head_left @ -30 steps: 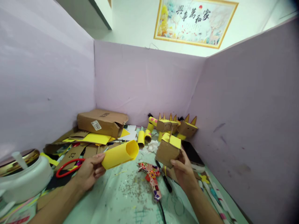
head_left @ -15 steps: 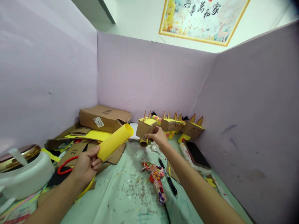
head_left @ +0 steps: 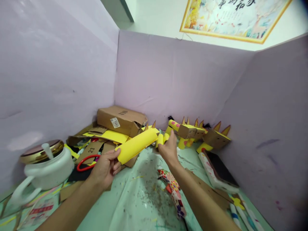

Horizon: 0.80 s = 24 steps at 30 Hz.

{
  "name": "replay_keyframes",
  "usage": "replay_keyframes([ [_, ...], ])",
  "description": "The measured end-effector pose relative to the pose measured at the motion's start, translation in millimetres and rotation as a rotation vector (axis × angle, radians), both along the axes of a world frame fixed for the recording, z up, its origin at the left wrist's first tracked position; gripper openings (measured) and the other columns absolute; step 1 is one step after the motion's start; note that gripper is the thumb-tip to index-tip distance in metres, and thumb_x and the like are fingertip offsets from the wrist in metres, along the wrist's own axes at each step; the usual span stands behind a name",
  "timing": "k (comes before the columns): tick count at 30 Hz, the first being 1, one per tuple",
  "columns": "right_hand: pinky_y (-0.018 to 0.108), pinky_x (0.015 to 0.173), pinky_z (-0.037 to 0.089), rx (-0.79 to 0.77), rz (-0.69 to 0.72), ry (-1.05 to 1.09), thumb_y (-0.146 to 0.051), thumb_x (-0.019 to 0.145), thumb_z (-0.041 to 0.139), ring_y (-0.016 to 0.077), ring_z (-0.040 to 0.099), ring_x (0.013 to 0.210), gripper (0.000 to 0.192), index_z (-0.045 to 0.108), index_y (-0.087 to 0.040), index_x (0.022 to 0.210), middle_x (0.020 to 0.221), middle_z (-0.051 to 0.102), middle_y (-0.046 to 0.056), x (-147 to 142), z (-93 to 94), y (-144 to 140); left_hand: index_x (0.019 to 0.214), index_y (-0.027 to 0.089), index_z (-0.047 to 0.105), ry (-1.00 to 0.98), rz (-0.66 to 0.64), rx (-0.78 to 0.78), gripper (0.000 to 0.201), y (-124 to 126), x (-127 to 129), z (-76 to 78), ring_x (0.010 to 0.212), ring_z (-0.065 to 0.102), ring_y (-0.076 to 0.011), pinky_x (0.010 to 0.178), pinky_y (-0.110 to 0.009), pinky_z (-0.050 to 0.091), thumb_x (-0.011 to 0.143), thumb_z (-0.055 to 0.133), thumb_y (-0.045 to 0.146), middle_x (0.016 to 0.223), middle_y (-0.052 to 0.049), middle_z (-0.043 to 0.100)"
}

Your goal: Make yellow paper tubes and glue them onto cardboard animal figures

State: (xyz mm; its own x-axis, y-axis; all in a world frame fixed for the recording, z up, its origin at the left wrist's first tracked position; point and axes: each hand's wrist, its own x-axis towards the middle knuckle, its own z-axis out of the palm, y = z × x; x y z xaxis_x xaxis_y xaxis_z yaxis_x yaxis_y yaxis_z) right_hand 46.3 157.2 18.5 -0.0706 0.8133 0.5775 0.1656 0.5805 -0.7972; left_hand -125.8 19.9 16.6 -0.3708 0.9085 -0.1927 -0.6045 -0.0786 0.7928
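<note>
My left hand (head_left: 107,166) is closed round one end of a long yellow paper tube (head_left: 138,145), which slants up to the right. My right hand (head_left: 169,149) has its fingers closed at a small cardboard box figure with pointed horns (head_left: 154,124) and short yellow paper rolls (head_left: 159,140). Most of that box is hidden behind the long tube, whose far end comes close to it or overlaps it in view. Below my right forearm lies a floral-patterned glue gun (head_left: 173,189) on the green cloth (head_left: 134,199).
Several horned cardboard figures (head_left: 187,131) stand at the back right, near a phone (head_left: 220,166) on a white case. To the left are a flattened carton (head_left: 120,120), cardboard scraps, red-handled scissors (head_left: 83,162) and a white lidded pot (head_left: 49,173). Pale partition walls (head_left: 173,73) enclose the table.
The camera view has swung left. My right hand has turned the horned box figure, so its short yellow rolls now show on the right. The long tube has come nearer to it.
</note>
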Motion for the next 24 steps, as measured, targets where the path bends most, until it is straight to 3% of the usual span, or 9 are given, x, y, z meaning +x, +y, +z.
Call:
replay_keyframes([
  [2,0.052,0.111,0.009,0.249,-0.043,-0.211,-0.007,0.066,0.061,0.0318,0.014,0.136,0.08,0.029,-0.017,0.138,0.147,0.024,0.012,19.3,11.6,-30.8,0.067,0.012,0.055,0.086,0.005,-0.002,0.013,-3.3,5.1,3.3,0.028,0.027,-0.0001,0.028,-0.014,0.017,0.067,0.063,0.022,0.048,0.006,0.046],
  [4,0.052,0.111,0.004,0.544,0.031,-0.517,-0.005,0.065,0.062,0.0305,0.017,0.136,0.081,0.032,-0.025,0.137,0.146,0.029,0.007,31.1,21.5,-61.0,0.062,0.012,0.055,0.212,-0.022,0.012,0.019,-7.3,15.3,8.8,0.029,0.026,-0.0001,0.029,-0.015,0.013,0.064,0.067,0.027,0.048,0.005,0.048],
  [7,0.055,0.109,0.001,0.66,0.19,-0.759,-0.005,0.061,0.066,0.0325,0.025,0.133,0.09,0.027,-0.027,0.14,0.144,0.035,0.008,32.2,28.5,-90.7,0.052,0.014,0.055,0.455,-0.104,0.06,0.025,-15.3,39.5,23.9,0.03,0.025,-0.0021,0.032,-0.018,0.014,0.064,0.067,0.033,0.041,0.005,0.043],
  [10,0.056,0.103,0.023,0.537,0.215,-0.685,-0.002,0.062,0.059,0.0321,0.05,0.113,0.088,0.025,-0.021,0.14,0.124,0.056,0.013,27.9,27.1,-95.6,0.045,0.016,0.057,0.757,-0.162,0.187,0.028,-25.1,60.6,43.1,0.034,0.037,-0.0081,0.037,-0.021,0.028,0.067,0.064,0.031,0.035,0.003,0.043],
  [14,0.044,0.085,0.045,0.129,0.22,-0.255,-0.012,0.064,0.065,0.0248,0.059,0.09,0.066,0.045,-0.023,0.125,0.102,0.063,0.007,39.3,22.4,-88.5,0.077,0.021,0.071,0.887,0.131,0.385,0.013,-28.7,60.7,51.8,0.048,0.052,-0.0146,0.048,-0.025,0.043,0.069,0.064,0.029,0.063,-0.003,0.065],
  [16,0.038,0.077,0.048,-0.099,0.274,-0.039,-0.019,0.059,0.072,0.0218,0.059,0.082,0.054,0.054,-0.024,0.11,0.097,0.063,0.004,47.9,20.3,-90.5,0.092,0.023,0.07,0.961,0.105,0.375,0.029,-23.0,55.0,42.6,0.068,0.061,-0.0206,0.065,-0.03,0.049,0.064,0.07,0.026,0.087,-0.006,0.069],
  [19,0.033,0.07,0.049,-0.297,0.408,0.257,-0.026,0.056,0.075,0.0197,0.059,0.076,0.047,0.056,-0.023,0.098,0.089,0.064,0.002,51.1,15.2,-101.4,0.123,0.027,0.054,1.088,-0.207,0.317,0.072,-12.2,56.3,16.0,0.106,0.054,-0.0314,0.09,-0.04,0.043,0.055,0.078,0.024,0.122,-0.009,0.059],
  [21,0.032,0.072,0.049,-0.347,0.462,0.387,-0.027,0.053,0.077,0.02,0.06,0.079,0.048,0.056,-0.022,0.095,0.088,0.064,0.002,46.0,10.4,-110.3,0.134,0.029,0.04,1.127,-0.307,0.33,0.09,-8.8,64.4,-3.0,0.119,0.045,-0.0339,0.1,-0.045,0.033,0.054,0.079,0.022,0.134,-0.009,0.049],
  [24,0.03,0.067,0.048,-0.387,0.469,0.46,-0.024,0.049,0.079,0.0195,0.059,0.075,0.045,0.056,-0.021,0.089,0.083,0.063,0.001,35.9,2.5,-120.5,0.136,0.03,0.034,1.189,-0.275,0.31,0.086,-9.7,76.5,-20.5,0.118,0.047,-0.033,0.099,-0.043,0.035,0.06,0.075,0.024,0.134,-0.009,0.049],
])
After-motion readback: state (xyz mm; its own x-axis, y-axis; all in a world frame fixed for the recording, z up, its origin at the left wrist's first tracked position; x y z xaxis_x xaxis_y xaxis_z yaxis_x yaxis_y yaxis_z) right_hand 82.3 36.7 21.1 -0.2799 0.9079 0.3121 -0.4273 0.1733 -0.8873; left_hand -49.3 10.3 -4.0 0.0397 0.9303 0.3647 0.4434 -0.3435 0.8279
